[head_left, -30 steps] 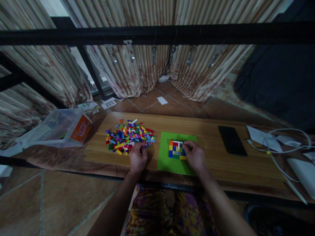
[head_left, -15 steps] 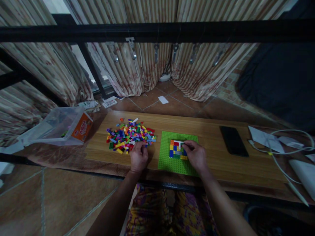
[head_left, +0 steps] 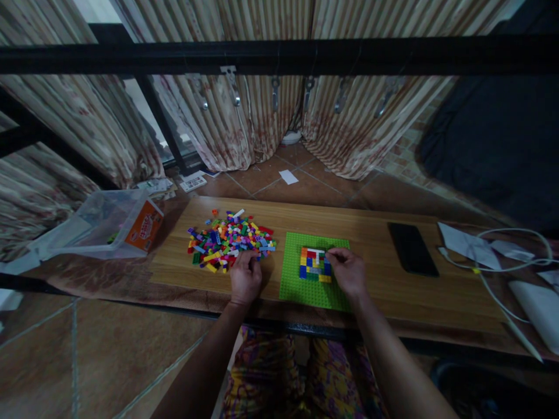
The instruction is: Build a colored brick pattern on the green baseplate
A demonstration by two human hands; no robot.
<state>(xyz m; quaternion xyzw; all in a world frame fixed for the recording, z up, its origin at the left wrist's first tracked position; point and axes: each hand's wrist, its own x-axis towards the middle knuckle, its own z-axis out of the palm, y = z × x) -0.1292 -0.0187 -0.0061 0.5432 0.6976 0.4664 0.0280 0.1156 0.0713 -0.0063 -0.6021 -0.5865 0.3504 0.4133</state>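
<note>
A green baseplate (head_left: 292, 285) lies on the wooden board, carrying a low, roughly square patch of building bricks (head_left: 315, 269) in several colours. My right hand (head_left: 348, 271) is at the patch's upper right corner, thumb and forefinger pinched together. Whatever small piece it may hold is hidden by the fingertips. My left hand (head_left: 246, 278) rests at the near right edge of a loose pile of bricks (head_left: 229, 237), its fingers curled and closed. I cannot make out what, if anything, is between them.
A black phone (head_left: 413, 249) lies on the wooden board (head_left: 371, 233) right of the baseplate. White cables (head_left: 515, 269) and papers (head_left: 467, 244) are at the far right. A clear plastic box (head_left: 105, 224) with an orange label sits at the left end. A dark bar crosses overhead.
My right hand has drawn back slightly to the right from the brick patch, uncovering more of its right side. My left hand stays beside the pile.
</note>
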